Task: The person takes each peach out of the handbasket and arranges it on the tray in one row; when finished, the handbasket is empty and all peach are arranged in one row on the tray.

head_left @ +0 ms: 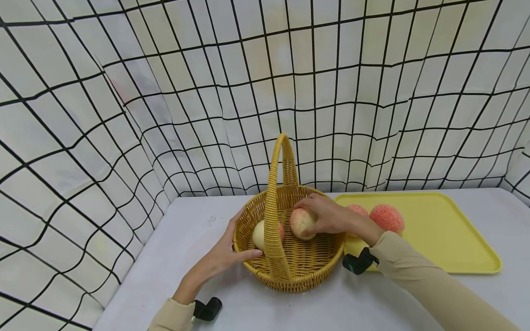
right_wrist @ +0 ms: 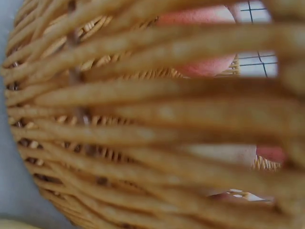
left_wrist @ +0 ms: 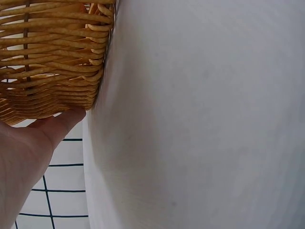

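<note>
We see the left hand (head_left: pixel 223 257) lying relaxed against the basket (head_left: pixel 290 271) wall, thumb on the rim, near the table's left edge. The right hand (head_left: pixel 327 214) curls around 1 peach (head_left: pixel 301 223), low inside the basket. A 2nd peach (head_left: pixel 260 234) lies beside it. Advice: steady the basket and lower the peach beside the other.

Basket (head_left: pixel 290 257) on desk (head_left: pixel 198 239), two peaches (head_left: pixel 265 234) inside; tray (head_left: pixel 447 239) just right of it, carrying two more peaches (head_left: pixel 387 218).
</note>
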{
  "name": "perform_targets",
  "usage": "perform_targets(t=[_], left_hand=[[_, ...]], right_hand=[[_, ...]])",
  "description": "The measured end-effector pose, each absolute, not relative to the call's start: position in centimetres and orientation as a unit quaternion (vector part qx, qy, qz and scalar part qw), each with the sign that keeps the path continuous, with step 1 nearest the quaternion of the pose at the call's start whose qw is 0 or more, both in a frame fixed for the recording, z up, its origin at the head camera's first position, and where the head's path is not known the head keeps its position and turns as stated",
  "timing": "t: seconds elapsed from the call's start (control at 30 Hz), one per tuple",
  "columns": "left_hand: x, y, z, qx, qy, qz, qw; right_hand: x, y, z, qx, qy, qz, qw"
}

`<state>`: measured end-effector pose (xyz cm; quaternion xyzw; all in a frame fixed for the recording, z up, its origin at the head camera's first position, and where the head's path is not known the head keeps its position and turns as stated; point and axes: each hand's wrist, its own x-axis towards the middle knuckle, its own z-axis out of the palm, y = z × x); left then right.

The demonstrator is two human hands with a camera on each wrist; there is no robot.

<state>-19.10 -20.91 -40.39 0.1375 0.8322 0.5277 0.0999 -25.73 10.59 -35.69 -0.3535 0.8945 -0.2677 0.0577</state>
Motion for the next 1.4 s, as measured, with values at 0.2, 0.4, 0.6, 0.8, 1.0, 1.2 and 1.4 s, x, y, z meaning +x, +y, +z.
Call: perform_targets(t=[0.2, 0.4, 0.6, 0.8, 1.0, 1.2, 1.4], left_hand=[[-19.1, -20.8, -40.3, 0.137, 0.831, 0.530, 0.101], [-19.1, -20.9, -40.4, 0.133, 0.832, 0.529, 0.100], [-18.9, -20.9, -40.5, 0.132, 0.831, 0.530, 0.101], [-18.9, -20.8, -40.5, 0.136, 0.826, 0.537, 0.105], [-19.0, -20.7, -40.3, 0.134, 0.828, 0.534, 0.105], [-18.9, -20.8, -40.2, 0.130, 0.830, 0.533, 0.102], [-18.9, -20.9, -40.2, 0.134, 0.831, 0.531, 0.098]], right_hand=[[-25.4, 10.4, -35.7, -0.349, 0.891, -0.279, 0.077], [-25.2, 10.4, -35.7, -0.351, 0.891, -0.269, 0.101], [-24.9, 10.7, -36.0, -0.384, 0.882, -0.262, 0.079], [-23.7, 11.6, -35.9, -0.381, 0.875, -0.297, 0.041], [-22.5, 13.8, -34.4, -0.345, 0.866, -0.361, -0.026], [-21.7, 17.8, -33.0, -0.290, 0.850, -0.436, -0.060], [-21.2, 23.3, -32.9, -0.260, 0.844, -0.458, -0.099]])
